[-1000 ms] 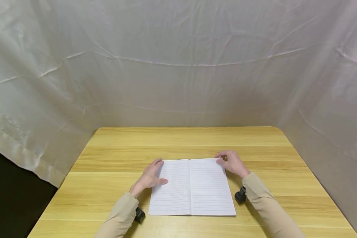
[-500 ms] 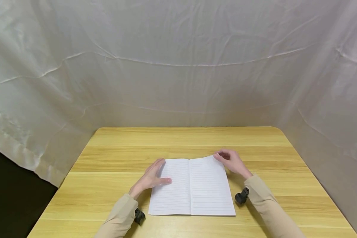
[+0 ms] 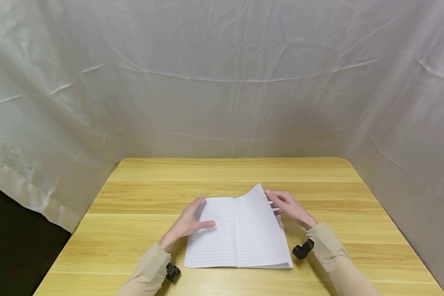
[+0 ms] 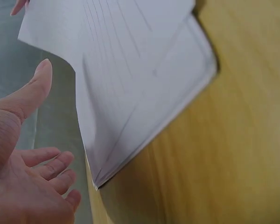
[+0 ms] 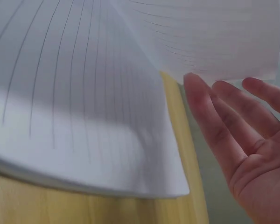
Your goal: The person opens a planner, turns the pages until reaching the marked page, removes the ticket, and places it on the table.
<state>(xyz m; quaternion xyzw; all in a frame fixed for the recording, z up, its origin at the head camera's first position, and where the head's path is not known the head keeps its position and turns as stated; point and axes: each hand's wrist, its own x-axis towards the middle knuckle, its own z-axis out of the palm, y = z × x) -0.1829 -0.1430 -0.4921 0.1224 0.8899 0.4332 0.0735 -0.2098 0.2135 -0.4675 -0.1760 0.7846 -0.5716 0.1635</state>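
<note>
An open notebook (image 3: 216, 242) with ruled white pages lies on the wooden table. Its right-hand leaf (image 3: 260, 234) is raised, the far corner standing up and the sheet bowing toward the spine. My right hand (image 3: 288, 207) is at that leaf's outer edge, fingers extended; in the right wrist view the fingertips meet the edge of the raised leaf (image 5: 224, 37), with the ruled page (image 5: 84, 107) below it uncovered. At the notebook's left edge is my left hand (image 3: 188, 222), thumb stretched over the left page and fingers along its far left corner.
The wooden table (image 3: 140, 193) extends around the notebook on all sides. Pale curtains (image 3: 222, 102) hang behind it and along both sides. Each wrist carries a small black camera, such as the right one (image 3: 302, 249).
The right leaf's far corner has risen from nearly flat and swung leftward. My right hand went from pinching that corner to extended fingers at the leaf's edge. The left hand has barely shifted.
</note>
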